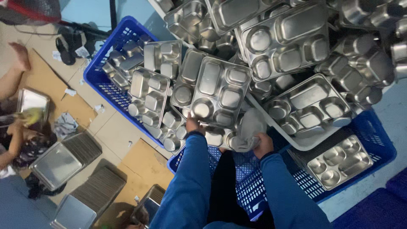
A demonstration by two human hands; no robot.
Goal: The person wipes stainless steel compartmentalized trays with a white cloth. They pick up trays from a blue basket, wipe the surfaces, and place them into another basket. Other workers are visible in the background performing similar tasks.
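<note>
Left hand (193, 126) grips the near edge of a steel compartment tray (220, 91), fingers curled under the rim, tray tilted up over the blue crate (101, 80). Right hand (263, 145) bunches a grey cloth (250, 129), fingers closed round it, just beside the tray. Wiping looks barely underway: a big heap of trays (292, 46) remains. Flat lid stacks (80, 146) sit on the floor, where another person's arm (12, 144) works.
</note>
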